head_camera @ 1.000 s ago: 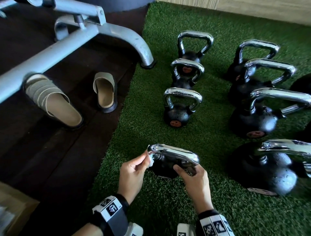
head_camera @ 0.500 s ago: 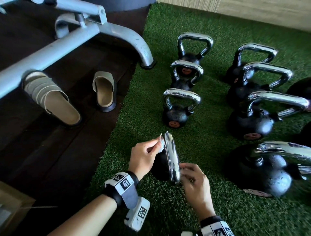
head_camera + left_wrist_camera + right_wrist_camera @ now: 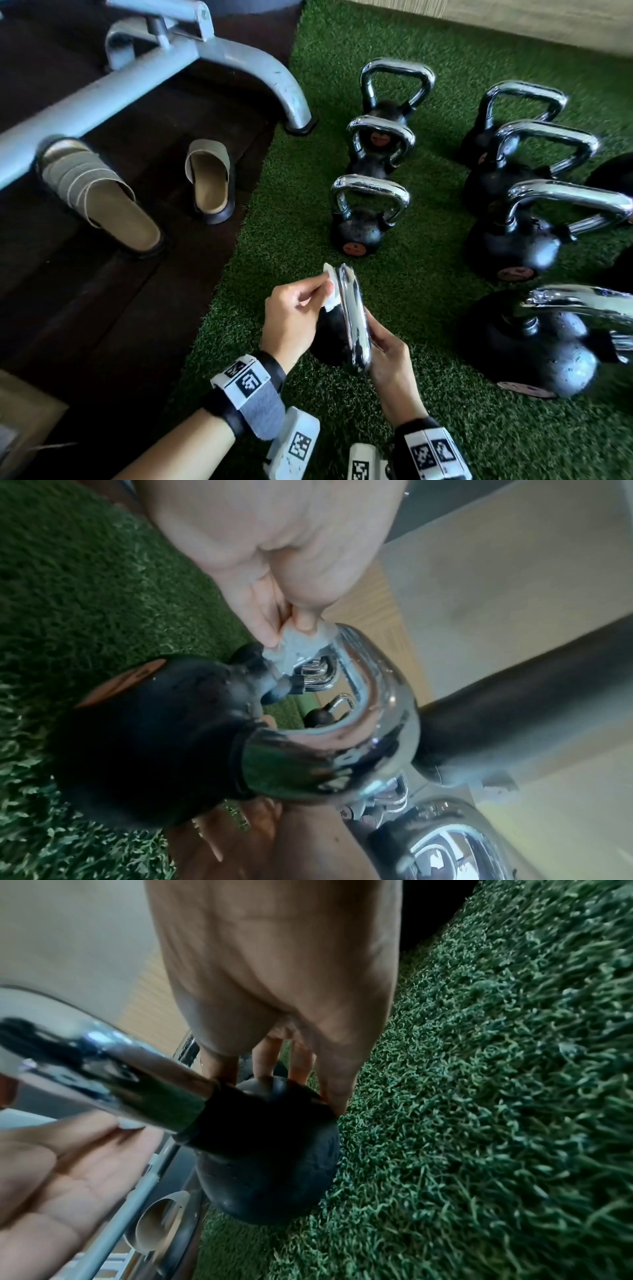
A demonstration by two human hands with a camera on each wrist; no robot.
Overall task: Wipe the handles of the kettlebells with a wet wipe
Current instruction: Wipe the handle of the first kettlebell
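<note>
A small black kettlebell [image 3: 329,339] with a chrome handle [image 3: 354,325] stands on the green turf [image 3: 445,431], its handle running away from me. My left hand [image 3: 317,296] pinches a white wet wipe [image 3: 331,291] against the far left leg of the handle. In the left wrist view the wipe [image 3: 298,647] is pressed where the handle [image 3: 383,712] meets the black body [image 3: 147,739]. My right hand [image 3: 380,337] grips the kettlebell from the right, thumb along the handle. Its fingers rest on the black ball [image 3: 270,1150] below the handle [image 3: 103,1074].
Three small kettlebells [image 3: 356,233] line up beyond, and several larger ones [image 3: 513,246] stand to the right, the nearest [image 3: 534,353] close to my right hand. Two sandals [image 3: 209,181] and a grey machine frame [image 3: 239,58] occupy the dark floor on the left.
The kettlebell has been turned from handle crosswise to handle pointing away from me. My left hand with the wipe followed to the far end; my right hand shifted to the right side.
</note>
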